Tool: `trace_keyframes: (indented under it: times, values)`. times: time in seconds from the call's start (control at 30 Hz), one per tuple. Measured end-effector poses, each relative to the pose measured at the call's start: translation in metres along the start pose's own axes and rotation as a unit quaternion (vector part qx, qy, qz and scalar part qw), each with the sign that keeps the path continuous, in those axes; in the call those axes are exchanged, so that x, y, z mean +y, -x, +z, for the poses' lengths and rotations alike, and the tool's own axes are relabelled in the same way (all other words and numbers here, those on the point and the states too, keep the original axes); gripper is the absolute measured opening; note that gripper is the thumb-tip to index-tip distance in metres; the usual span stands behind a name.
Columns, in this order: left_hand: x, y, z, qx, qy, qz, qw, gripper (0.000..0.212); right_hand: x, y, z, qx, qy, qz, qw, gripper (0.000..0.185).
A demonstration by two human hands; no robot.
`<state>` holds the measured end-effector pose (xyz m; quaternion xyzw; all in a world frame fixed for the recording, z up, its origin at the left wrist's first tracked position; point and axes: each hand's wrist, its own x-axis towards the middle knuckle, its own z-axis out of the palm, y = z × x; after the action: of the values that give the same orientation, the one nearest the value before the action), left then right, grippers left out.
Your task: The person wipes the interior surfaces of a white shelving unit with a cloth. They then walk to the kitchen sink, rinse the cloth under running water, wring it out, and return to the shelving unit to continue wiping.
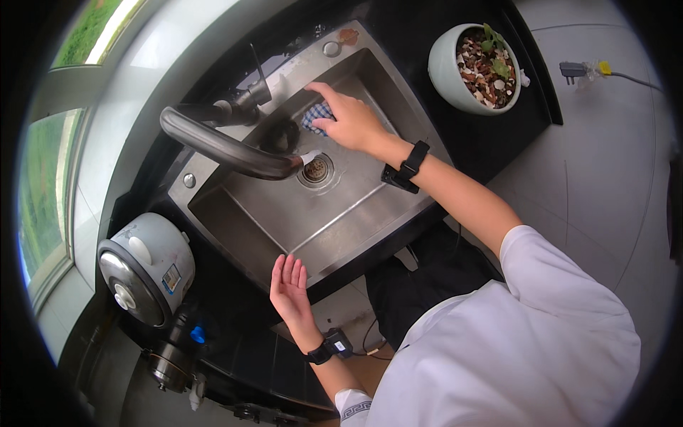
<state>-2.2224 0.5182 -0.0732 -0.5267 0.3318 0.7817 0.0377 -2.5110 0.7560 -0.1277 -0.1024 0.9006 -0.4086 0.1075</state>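
My right hand (352, 120) reaches over the stainless steel sink (341, 235), thumb and index finger spread apart. A crumpled blue-and-white checked cloth (316, 118) shows between them. Whether the hand touches the cloth is hard to tell, and its other fingers are hidden. The index fingertip is near the sink's back rim. Over the sink's near left corner, my left hand (291, 291) is held palm up, fingers extended, with nothing in it. A metal faucet (229, 147) arches over the basin, its whitish tip (310, 156) above the drain strainer (316, 169).
A white rice cooker (171, 256) stands left of the sink, with a dark metal appliance (171, 363) nearer me. Right of the sink, a pale pot (445, 69) holds a small plant and stones. A plug with a cord (573, 69) lies farther right. Windows (53, 187) line the left.
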Motion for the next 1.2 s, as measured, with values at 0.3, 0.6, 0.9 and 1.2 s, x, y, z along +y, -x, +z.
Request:
trace_keyframes:
  times: [0.3, 0.6, 0.9, 1.2]
  values:
    - [-0.044, -0.160, 0.123, -0.136, -0.021, -0.119, 0.983, 0.049, 0.130, 0.043, 0.109, -0.123, -0.552, 0.438, 0.699, 0.038]
    - [-0.111, -0.255, 0.159, -0.128, -0.160, -0.023, 0.978, 0.056, 0.137, 0.036, 0.128, -0.025, -0.441, 0.460, 0.770, 0.060]
    - [-0.110, -0.261, 0.149, -0.179, -0.086, -0.034, 0.979, 0.054, 0.127, 0.022, 0.136, -0.035, -0.227, 0.377, 0.898, 0.053]
    - [-0.107, -0.255, 0.152, -0.193, -0.027, -0.081, 0.978, 0.055, 0.112, 0.017, 0.112, -0.012, -0.077, 0.338, 0.938, 0.042]
